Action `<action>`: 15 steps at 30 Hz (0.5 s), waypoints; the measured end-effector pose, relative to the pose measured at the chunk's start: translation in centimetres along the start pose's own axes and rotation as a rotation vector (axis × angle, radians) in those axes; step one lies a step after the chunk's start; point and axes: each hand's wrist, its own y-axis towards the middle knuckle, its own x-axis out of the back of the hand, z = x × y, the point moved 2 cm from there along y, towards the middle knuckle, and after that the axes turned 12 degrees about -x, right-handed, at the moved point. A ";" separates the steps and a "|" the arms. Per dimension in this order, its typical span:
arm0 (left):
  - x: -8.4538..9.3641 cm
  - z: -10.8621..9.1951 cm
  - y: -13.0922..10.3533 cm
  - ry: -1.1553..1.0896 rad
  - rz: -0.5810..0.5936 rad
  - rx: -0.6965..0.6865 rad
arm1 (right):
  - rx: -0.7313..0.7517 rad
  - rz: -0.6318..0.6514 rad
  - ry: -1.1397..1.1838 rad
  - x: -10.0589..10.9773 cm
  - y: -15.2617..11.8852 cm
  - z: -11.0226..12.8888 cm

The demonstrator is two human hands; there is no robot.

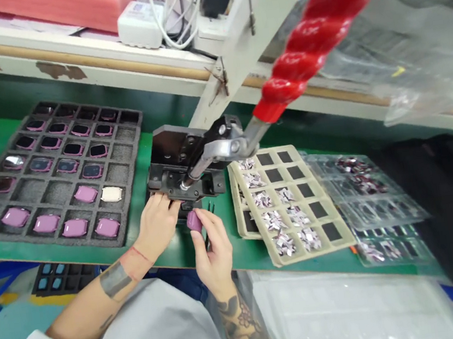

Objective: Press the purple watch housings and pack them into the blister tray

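1. Black metal clamp fixture [174, 148] stands on the green worktop [182, 252].
2. Right hand [214, 242] pinches a purple case [194, 221] — just in front of the fixture.
3. Left hand [157, 222] touches the fixture's front; whether it grips anything, I cannot tell.
4. Left of the fixture lies a grey foam tray [60, 192]; right — a beige tray [309, 212].
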 end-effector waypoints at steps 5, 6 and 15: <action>0.4 0.2 -1.3 -0.262 -0.023 -0.043 | 0.086 -0.058 -0.036 -0.5 -0.1 0.8; 1.0 0.1 -1.8 -0.344 -0.059 -0.045 | 0.111 -0.086 -0.050 -0.5 -0.3 0.9; 6.7 -0.2 -7.4 -0.941 -0.490 0.417 | 0.455 0.057 -0.064 -2.8 1.1 3.4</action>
